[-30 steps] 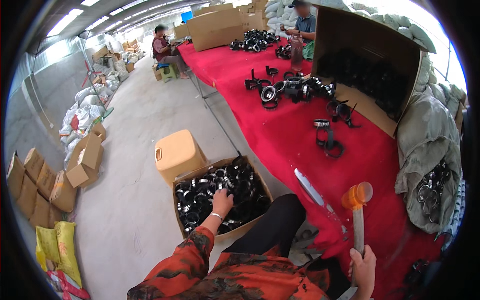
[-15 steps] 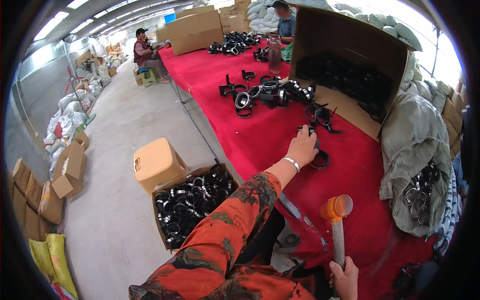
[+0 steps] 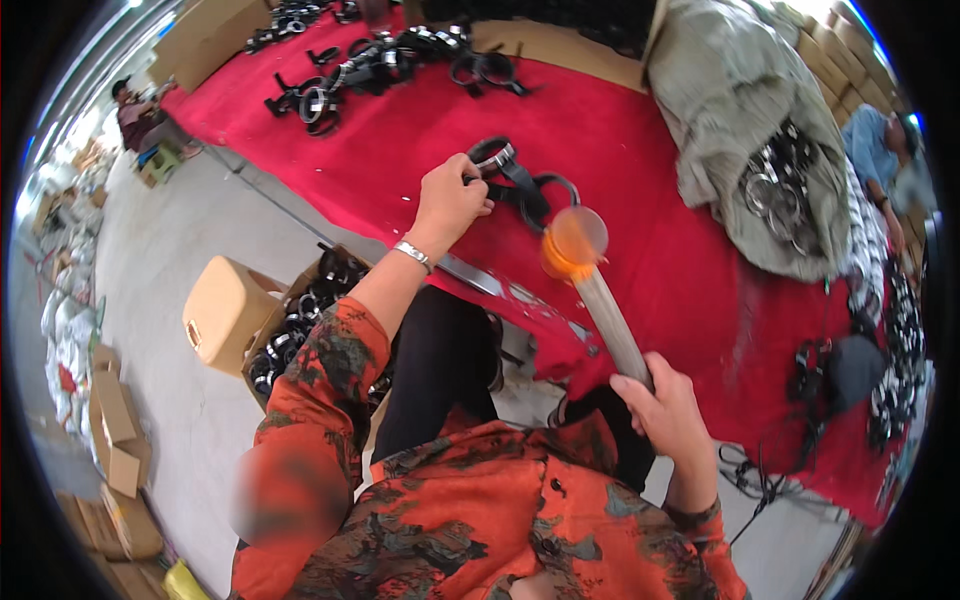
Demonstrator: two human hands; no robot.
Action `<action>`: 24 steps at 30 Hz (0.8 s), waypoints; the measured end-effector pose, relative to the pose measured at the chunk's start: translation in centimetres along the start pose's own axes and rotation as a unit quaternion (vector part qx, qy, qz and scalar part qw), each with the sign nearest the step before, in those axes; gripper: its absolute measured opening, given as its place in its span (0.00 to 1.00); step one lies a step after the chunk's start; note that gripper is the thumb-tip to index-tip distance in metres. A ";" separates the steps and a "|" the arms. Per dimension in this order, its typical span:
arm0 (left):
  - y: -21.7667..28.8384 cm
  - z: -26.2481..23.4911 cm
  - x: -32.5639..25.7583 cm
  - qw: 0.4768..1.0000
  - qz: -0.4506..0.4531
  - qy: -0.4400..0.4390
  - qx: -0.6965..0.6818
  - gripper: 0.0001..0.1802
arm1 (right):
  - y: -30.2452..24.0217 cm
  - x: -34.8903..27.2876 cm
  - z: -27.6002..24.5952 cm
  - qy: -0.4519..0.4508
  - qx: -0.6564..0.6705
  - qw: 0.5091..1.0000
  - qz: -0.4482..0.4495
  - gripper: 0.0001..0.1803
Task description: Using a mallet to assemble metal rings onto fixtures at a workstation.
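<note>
In my left hand [image 3: 450, 205] is a black ring-shaped clamp part [image 3: 520, 186] with a silver inner band, pinched at its near left side. It is over the red-covered table [image 3: 640, 170], close to the front edge. My right hand [image 3: 668, 408] is wrapped round the pale handle of a mallet [image 3: 572, 250]. The mallet's translucent orange head is just beside the part and hides some of it; whether they touch, I cannot tell. Farther back lies a pile of similar black rings [image 3: 385, 62], with a couple of loose rings [image 3: 492, 70] to its right.
A bulging grey sack [image 3: 730, 110] of metal rings stands on the right, beside a cardboard box [image 3: 560, 50]. Below the table's left edge are a tan plastic stool [image 3: 225, 312] and a carton of rings [image 3: 290, 335]. One person [image 3: 140, 118] sits far left, another [image 3: 872, 150] at right.
My left hand has taken up the black clamp part and drawn it nearer. The mallet has come up beside it, its head tilted left. The view has turned downward and to the right.
</note>
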State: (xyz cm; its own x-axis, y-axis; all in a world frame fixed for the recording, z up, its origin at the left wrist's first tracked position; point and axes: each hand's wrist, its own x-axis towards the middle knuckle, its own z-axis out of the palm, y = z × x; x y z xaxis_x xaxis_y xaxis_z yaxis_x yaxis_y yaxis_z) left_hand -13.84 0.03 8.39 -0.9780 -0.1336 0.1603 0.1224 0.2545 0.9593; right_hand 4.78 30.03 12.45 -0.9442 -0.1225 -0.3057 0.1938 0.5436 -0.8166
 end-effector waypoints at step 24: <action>3.9 7.2 3.6 0.737 0.226 -0.214 0.600 0.17 | 2.2 -1.5 1.0 -0.020 0.092 0.995 0.021 0.21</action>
State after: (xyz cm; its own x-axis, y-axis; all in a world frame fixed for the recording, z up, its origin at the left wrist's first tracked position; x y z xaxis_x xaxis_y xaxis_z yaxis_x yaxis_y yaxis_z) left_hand -18.14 7.44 11.06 -0.8783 0.4736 0.0657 0.4658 0.8785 -0.1061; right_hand 6.83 30.57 10.67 -0.9237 -0.1375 -0.3577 0.2823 0.3873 -0.8777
